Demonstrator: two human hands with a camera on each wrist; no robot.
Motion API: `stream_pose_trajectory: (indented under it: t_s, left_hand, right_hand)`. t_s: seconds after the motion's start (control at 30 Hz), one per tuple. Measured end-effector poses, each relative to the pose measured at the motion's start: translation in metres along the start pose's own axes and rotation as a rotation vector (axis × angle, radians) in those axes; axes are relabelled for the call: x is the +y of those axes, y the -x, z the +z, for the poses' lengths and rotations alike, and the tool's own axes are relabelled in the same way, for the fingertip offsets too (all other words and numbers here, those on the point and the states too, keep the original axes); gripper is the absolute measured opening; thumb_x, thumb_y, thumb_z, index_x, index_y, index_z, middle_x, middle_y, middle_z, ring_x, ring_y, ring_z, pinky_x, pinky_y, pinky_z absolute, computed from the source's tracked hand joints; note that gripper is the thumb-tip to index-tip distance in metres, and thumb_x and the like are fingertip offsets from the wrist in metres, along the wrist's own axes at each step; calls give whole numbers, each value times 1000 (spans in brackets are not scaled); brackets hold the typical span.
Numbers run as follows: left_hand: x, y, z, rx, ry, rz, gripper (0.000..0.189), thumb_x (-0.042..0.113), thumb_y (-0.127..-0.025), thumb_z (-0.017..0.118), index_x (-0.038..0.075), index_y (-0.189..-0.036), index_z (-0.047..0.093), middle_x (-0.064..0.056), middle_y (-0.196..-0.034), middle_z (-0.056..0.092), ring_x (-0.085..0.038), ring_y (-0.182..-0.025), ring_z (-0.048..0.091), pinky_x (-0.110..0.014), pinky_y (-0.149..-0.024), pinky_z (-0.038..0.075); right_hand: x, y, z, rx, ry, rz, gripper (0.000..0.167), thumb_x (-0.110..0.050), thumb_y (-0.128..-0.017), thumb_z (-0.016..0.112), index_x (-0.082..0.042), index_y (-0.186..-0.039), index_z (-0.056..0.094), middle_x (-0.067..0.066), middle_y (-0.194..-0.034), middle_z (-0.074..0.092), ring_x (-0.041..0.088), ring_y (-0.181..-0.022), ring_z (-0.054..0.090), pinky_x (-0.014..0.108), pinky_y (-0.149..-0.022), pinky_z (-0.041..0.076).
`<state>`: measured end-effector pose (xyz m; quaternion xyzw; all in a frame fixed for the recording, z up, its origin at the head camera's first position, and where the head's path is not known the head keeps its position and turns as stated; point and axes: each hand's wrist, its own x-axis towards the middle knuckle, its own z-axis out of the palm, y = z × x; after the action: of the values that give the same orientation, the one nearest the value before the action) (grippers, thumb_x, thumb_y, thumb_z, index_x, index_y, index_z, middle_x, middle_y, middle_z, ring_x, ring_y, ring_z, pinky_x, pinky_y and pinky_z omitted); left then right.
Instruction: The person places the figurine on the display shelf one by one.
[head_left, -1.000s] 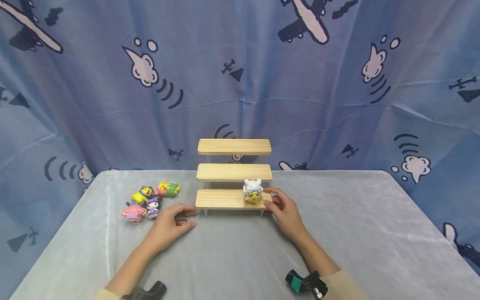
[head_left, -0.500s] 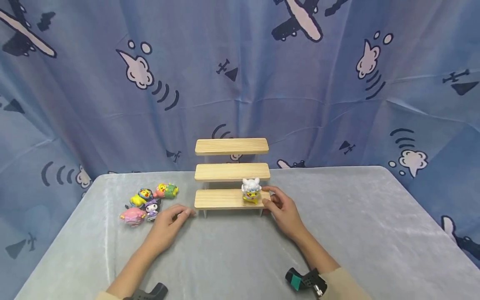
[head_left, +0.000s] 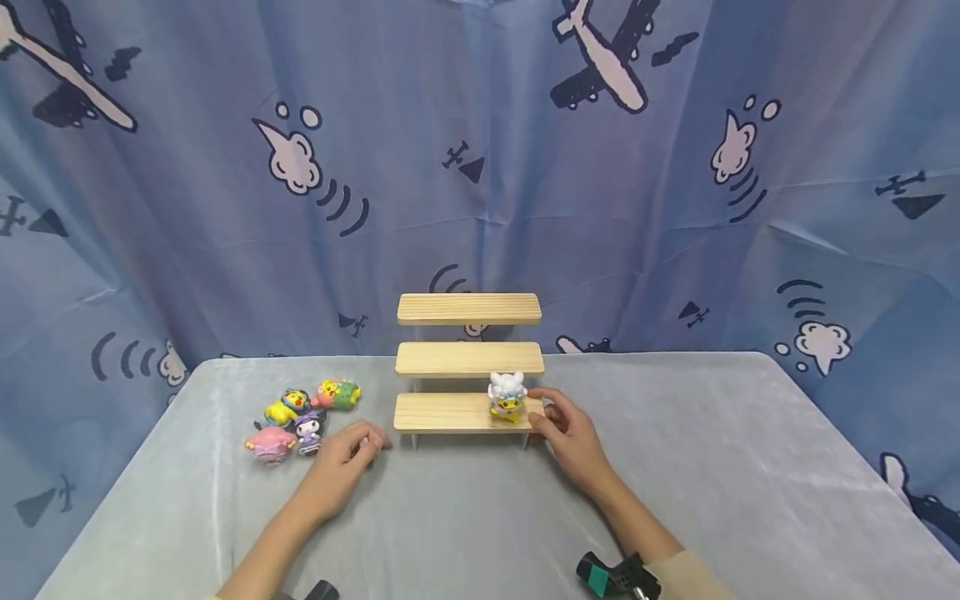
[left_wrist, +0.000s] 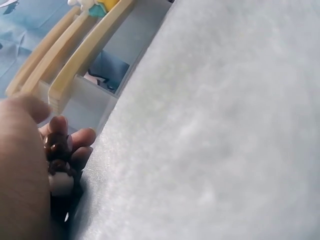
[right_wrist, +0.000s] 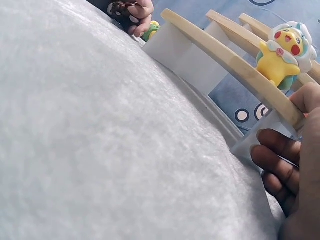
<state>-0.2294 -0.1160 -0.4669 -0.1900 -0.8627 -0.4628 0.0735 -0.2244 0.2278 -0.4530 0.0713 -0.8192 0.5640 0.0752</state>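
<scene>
A three-tier wooden display stand (head_left: 450, 413) with clear supports stands mid-table. On the right part of its lowest step is an upright yellow figurine in a white hood (head_left: 507, 398). My right hand (head_left: 576, 446) grips that step's right end, thumb (right_wrist: 306, 98) above and other fingers (right_wrist: 274, 160) below, beside the clear support. Left of the stand, my left hand (head_left: 337, 471) holds a small glossy brown figurine with a white part (left_wrist: 61, 182), low over the table. In the head view the hand hides this brown figurine.
Left of my left hand lie a pink figurine (head_left: 271, 444), a purple-and-white figurine (head_left: 308, 431), a yellow figurine (head_left: 282, 412) and a green-and-pink figurine (head_left: 337, 394). The table (head_left: 712, 467) has a pale plush cover. A blue printed curtain (head_left: 600, 217) hangs behind.
My left fingers have closed round the brown figurine, which showed between them on the table a second ago. The right hand keeps its place on the step. The head view has tilted slightly.
</scene>
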Motion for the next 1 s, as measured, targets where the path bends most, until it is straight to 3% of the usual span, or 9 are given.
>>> stream_pose_trajectory:
  t_s: [0.1, 0.27, 0.53, 0.83, 1.0]
  left_hand:
    - [0, 3, 1, -16, 39, 35, 28, 1, -98, 44, 15, -79, 59, 0, -96, 71, -6, -88, 58, -25, -77, 48]
    - [2, 0, -1, -12, 71, 64, 31, -3, -93, 35, 14, -78, 55, -6, -95, 71, -7, -80, 54, -25, -71, 45]
    - [0, 2, -1, -3, 38, 15, 34, -2, -96, 37, 14, -81, 62, -1, -92, 70, -6, -77, 54, -24, -71, 45]
    - [-1, 1, -1, 2, 7, 7, 32, 1, -100, 43, 15, -84, 66, 3, -89, 69, -3, -79, 55, -25, -75, 48]
    - [-2, 3, 0, -4, 9, 36, 30, 5, -103, 44, 14, -89, 69, 3, -86, 64, -3, -79, 54, -25, -74, 48]
  right_hand:
    - [4, 3, -1, 6, 5, 8, 32, -10, -99, 62, -9, -131, 60, 17, -82, 70, 12, -70, 66, 26, -70, 56]
    - [4, 3, -2, 10, 8, 7, 33, -13, -100, 61, -11, -133, 59, 16, -83, 70, 14, -72, 67, 27, -71, 57]
    - [1, 0, 1, 3, 2, 16, 32, -13, -99, 62, -10, -131, 60, 16, -81, 69, 13, -70, 65, 26, -70, 57]
    - [-2, 1, 2, 3, -2, 11, 31, -14, -100, 62, -9, -130, 60, 18, -85, 72, 15, -71, 66, 26, -69, 55]
    - [0, 2, 3, 14, -10, 17, 32, -13, -100, 62, -10, -131, 59, 17, -85, 72, 14, -71, 67, 26, -68, 54]
